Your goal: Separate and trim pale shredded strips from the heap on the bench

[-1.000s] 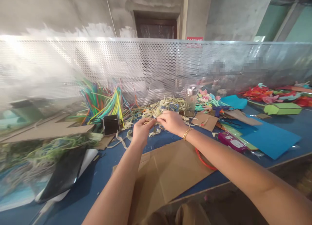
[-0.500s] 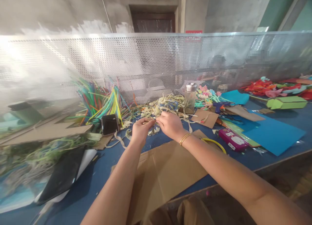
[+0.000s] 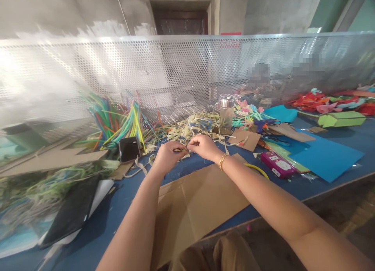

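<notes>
"How are the hands held?"

"Near the centre of the frame, with the fingertips almost brought together. On the left hand, thumb and forefinger are curved into a loop and pinched at the tips. On the right hand, the fingers are curled in and pinched against the thumb."

"Is anything gripped?"

"That cannot be told; whatever may be caught at the tips is too small to be made out."

"What is seen nearest to them?"

"Just beyond the fingers, at the centre, a tangled heap of pale strips is spread, papery and curled, with some bluish strands mixed in. Below the hands, a flat brown cardboard sheet, marked by a straight crease, is laid on the blue tabletop. It is partly covered by the forearms."

"And around the heap?"

"At its right end a clear bottle is stood upright, topped by a shiny metal lid. To the left, thin coloured stems are fanned out in a bundle, with a glossy black device propped in front. At right, a rounded purple case is set beside a smooth blue sheet. Everything is backed by a perforated metal screen."
</notes>
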`<state>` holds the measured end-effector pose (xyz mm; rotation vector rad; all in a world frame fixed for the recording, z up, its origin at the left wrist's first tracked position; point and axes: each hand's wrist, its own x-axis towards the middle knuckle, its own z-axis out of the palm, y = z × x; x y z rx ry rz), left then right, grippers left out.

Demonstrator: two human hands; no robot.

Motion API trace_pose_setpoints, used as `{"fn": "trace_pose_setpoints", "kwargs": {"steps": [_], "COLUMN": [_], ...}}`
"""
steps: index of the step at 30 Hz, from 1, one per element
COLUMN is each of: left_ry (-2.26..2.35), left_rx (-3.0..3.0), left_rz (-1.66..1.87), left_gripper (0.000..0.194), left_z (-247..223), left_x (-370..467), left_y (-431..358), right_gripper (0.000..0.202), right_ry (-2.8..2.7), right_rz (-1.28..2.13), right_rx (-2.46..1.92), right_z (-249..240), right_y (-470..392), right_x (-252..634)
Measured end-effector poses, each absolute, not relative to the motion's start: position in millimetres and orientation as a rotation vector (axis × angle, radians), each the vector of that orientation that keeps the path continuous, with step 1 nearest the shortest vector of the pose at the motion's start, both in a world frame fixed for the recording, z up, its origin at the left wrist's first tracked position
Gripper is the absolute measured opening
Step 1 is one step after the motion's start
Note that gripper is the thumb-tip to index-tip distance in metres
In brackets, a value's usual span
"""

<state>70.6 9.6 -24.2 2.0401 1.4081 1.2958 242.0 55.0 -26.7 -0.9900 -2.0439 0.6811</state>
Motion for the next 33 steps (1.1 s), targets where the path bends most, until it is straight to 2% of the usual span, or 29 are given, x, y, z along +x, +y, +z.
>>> {"fn": "trace_pose_setpoints", "kwargs": {"steps": [4, 7, 9, 14, 18, 26, 33], "left_ry": [1.309, 1.289, 1.306, 1.372, 1.371, 1.091, 1.454], "left_rx": [2.030, 1.879, 1.732, 1.473, 1.432, 1.428, 1.853], "left_rz": [1.274, 1.321, 1.377, 1.506, 1.490, 1.144, 1.019], "left_gripper": [0.008, 0.013, 0.018, 0.028, 0.031, 0.034, 0.029], "left_z": [-24, -28, -31, -37, -38, -29, -33], "left_x": [71, 73, 74, 80, 83, 71, 58], "left_y": [10, 11, 13, 16, 16, 10, 15], "right_gripper": [0.012, 0.007, 0.011, 0.015, 0.015, 0.020, 0.018], "right_ry": [-1.711, -1.542, -1.502, -1.672, -1.827, -1.965, -2.082], "right_rz": [1.402, 1.647, 1.604, 1.106, 0.883, 0.907, 0.949], "right_rx": [-1.155, -1.111, -1.041, -0.891, -0.879, -0.956, -0.978], "right_z": [-31, -30, -29, -30, -29, -28, -31], "right_y": [60, 60, 59, 54, 54, 65, 67], "right_x": [244, 244, 243, 238, 241, 256, 259]}}
